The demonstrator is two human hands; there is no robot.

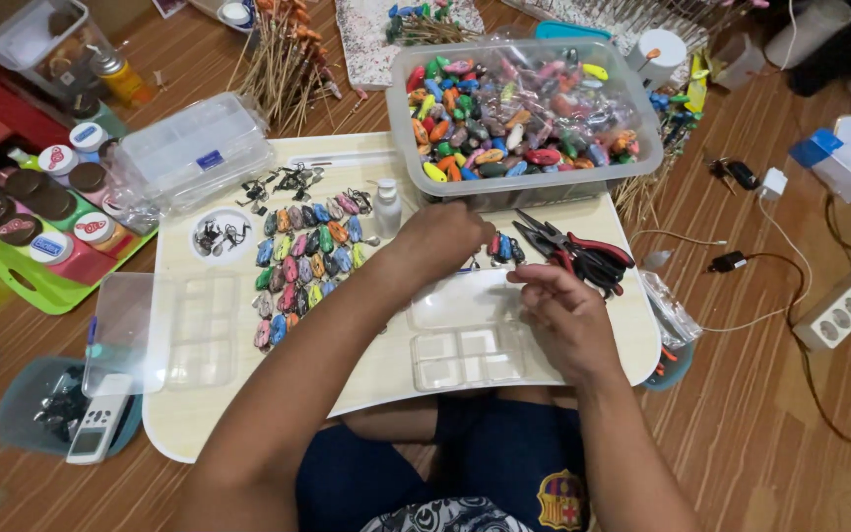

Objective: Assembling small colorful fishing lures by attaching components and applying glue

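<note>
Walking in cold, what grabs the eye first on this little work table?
The clear tub heaped with bright painted lures at the table's far edge. Next, the neat rows of lures left of centre. Both hands, left hand and right hand, meet near the red-handled pliers.

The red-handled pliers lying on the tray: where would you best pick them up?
Probably by the red handles, coming from the right. The pliers lie flat with pointed jaws aimed up-left toward the bin, handles free beside the right hand.
</note>
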